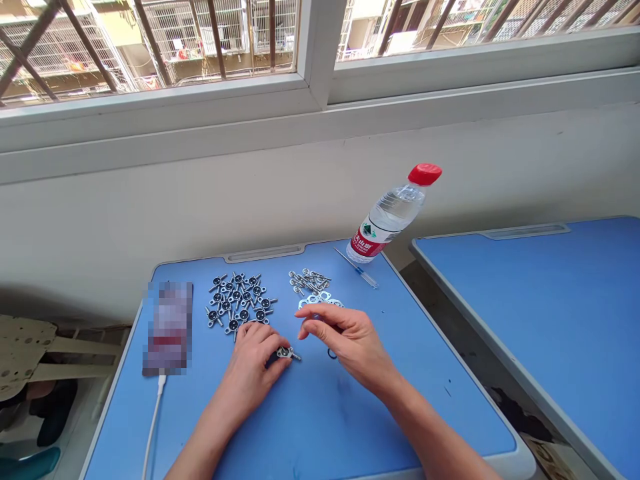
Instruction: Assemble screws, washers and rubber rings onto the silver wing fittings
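Left hand point(259, 355) pinches 1 small metal part point(285, 352), silvery, shaft jutting right, on or just above blue desk point(300, 427) (can't tell which). Right hand point(351, 338) near it, thumb and index slightly parted, gap bare. Black-faced metal pieces point(237, 295) clustered beyond.

Bottle label point(379, 233), red band point(369, 245): white Chinese characters I only partly read, with what looks like "SPRING" beneath
Label's white part point(383, 235): green emblem point(369, 230)
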Demonstrator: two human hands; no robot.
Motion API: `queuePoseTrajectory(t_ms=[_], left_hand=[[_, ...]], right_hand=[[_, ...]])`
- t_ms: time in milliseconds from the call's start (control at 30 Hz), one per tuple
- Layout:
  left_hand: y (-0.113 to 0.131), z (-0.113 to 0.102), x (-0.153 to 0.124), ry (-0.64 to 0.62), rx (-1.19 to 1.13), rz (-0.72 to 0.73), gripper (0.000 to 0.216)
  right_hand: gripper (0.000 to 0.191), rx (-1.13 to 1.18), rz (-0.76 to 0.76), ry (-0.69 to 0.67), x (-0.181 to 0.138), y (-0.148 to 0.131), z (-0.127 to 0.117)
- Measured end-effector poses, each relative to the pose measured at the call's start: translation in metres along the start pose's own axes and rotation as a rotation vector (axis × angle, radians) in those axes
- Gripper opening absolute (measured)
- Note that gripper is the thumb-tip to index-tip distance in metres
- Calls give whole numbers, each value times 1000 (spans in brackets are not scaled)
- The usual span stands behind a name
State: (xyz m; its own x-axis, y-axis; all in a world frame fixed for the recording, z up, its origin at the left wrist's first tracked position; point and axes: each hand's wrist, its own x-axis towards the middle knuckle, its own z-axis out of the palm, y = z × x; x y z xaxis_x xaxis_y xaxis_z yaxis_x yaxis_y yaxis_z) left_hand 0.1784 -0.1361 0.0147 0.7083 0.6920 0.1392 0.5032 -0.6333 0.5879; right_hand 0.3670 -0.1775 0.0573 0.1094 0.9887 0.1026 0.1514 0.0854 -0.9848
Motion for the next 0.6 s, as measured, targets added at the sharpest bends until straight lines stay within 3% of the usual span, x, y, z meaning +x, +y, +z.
queuePoseTrajectory(t_ms=[167,600], left_hand=[[0,0,0,-9,7,-6,13],[1,1,0,3,1,-9,8]], right_hand=[[23,30,-31,-7,1,2,0],[18,-219,-259,-142,-1,11,6]])
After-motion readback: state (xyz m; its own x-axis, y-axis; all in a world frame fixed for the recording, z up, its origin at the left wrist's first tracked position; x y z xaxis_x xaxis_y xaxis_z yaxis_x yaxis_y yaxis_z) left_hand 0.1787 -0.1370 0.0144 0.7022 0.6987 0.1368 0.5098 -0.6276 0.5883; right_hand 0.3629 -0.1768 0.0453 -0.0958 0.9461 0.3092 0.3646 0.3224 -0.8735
